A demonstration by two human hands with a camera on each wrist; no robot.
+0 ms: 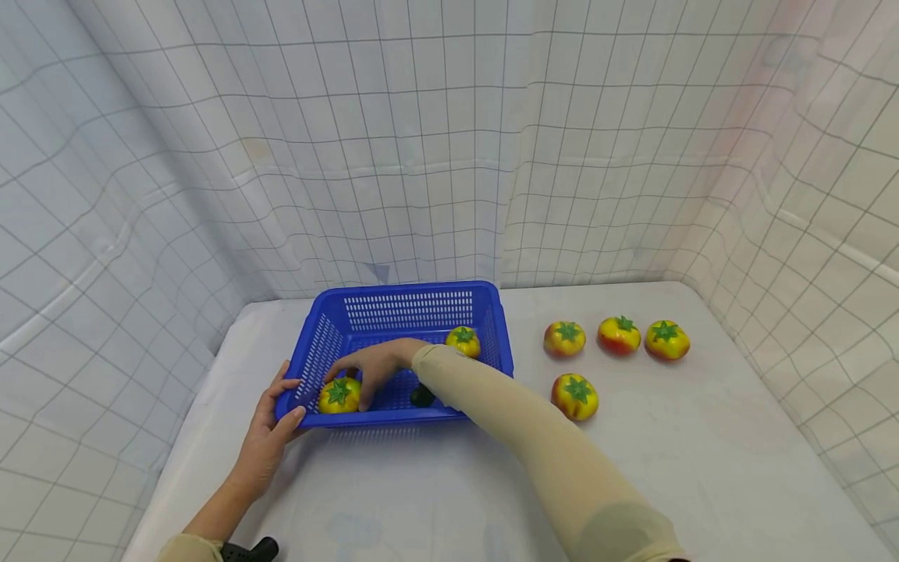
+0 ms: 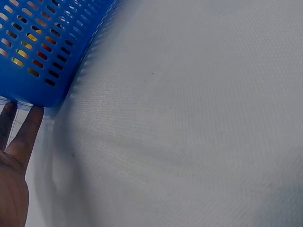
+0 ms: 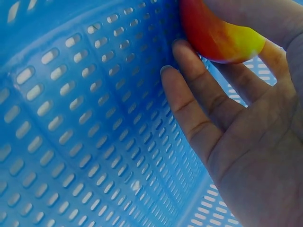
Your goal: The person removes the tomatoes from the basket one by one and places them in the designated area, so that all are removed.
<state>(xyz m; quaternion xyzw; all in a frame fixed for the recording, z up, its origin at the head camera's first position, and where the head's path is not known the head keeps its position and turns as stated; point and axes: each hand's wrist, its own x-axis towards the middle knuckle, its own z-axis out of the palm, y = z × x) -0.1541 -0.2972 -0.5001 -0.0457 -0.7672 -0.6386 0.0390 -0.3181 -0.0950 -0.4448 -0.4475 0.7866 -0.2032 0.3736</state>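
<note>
A blue perforated plastic basket [image 1: 393,419] stands on the white table. My left hand [image 1: 265,445] grips its front left corner, thumb on the rim and fingers along the left side. In the left wrist view, fingertips touch the basket's rim from outside. Inside the basket, my right hand [image 1: 375,365] holds a yellow-and-red fruit [image 1: 340,396] with a green leafy top, near that same corner. The right wrist view shows the fruit's red and yellow side [image 3: 222,35] between thumb and fingers, with two fingertips near the basket wall. Another such fruit [image 1: 463,341] lies at the basket's right side.
Several similar fruits lie on the table right of the basket: one nearer [image 1: 575,396] and three farther back, among them the rightmost fruit [image 1: 667,340]. Grid-patterned white curtains [image 1: 421,156] enclose the table at the back and both sides.
</note>
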